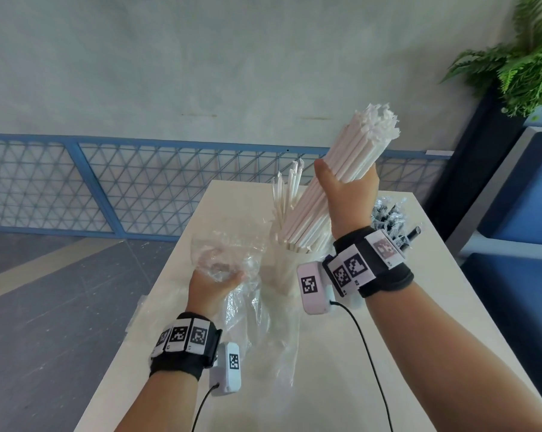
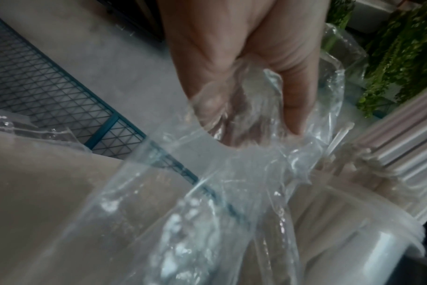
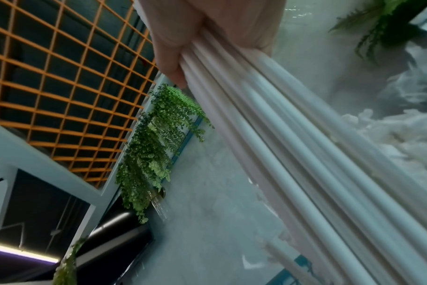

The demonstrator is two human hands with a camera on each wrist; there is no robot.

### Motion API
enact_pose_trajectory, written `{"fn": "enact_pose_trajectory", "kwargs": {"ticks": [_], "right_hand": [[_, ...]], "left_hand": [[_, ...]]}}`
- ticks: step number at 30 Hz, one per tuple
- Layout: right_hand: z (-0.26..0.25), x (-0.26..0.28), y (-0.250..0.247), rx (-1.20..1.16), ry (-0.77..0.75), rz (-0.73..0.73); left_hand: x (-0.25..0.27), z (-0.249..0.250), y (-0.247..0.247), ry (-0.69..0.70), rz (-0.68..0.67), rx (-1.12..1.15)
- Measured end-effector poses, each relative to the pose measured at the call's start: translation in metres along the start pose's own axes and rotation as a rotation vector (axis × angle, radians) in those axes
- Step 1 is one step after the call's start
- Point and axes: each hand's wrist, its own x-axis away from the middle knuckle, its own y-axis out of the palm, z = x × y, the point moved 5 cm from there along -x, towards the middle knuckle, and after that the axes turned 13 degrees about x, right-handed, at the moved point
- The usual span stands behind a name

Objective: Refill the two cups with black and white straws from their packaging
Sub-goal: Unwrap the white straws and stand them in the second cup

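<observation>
My left hand (image 1: 212, 283): gripping crumpled clear plastic bag (image 1: 251, 310) above table (image 1: 341, 385). White cup (image 1: 287, 271): standing mid-table, holding few white straws. My right hand (image 1: 346, 188): clutching tilted white straw bundle (image 1: 341, 173), lower ends entering cup. Black straws (image 1: 388, 218): sitting behind right wrist.

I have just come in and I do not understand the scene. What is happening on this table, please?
A person is refilling a cup with straws. The right hand grips a thick bundle of white straws, tilted, with its lower ends in the white cup on the table, where a few white straws already stand. The left hand holds the crumpled clear plastic bag, which looks empty now. Behind the right wrist stands a bunch of black straws; their cup is hidden.
</observation>
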Motion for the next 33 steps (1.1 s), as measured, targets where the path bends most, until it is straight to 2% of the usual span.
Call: {"fn": "enact_pose_trajectory", "kwargs": {"ticks": [3, 8, 12, 18, 24, 29, 33], "right_hand": [[-0.001, 0.002, 0.006, 0.047, -0.044, -0.009], [0.018, 0.01, 0.026, 0.147, -0.078, -0.109], [0.045, 0.016, 0.037, 0.19, -0.016, -0.13], [0.091, 0.024, 0.047, 0.271, 0.197, -0.246], [0.109, 0.029, 0.044, 0.288, 0.271, -0.32], [0.11, 0.034, 0.044, 0.434, 0.202, -0.393], [0.098, 0.067, 0.025, 0.6, -0.102, -0.462]], "left_hand": [[0.002, 0.002, 0.003, -0.005, -0.009, 0.04], [0.002, 0.014, 0.014, -0.037, -0.035, 0.134], [0.002, 0.019, 0.019, -0.036, -0.027, 0.193], [0.003, 0.017, 0.017, -0.026, -0.013, 0.239], [0.006, 0.019, 0.022, 0.003, -0.03, 0.279], [0.009, 0.016, 0.017, -0.005, 0.01, 0.377], [0.013, 0.014, 0.012, -0.017, 0.078, 0.502]]}}
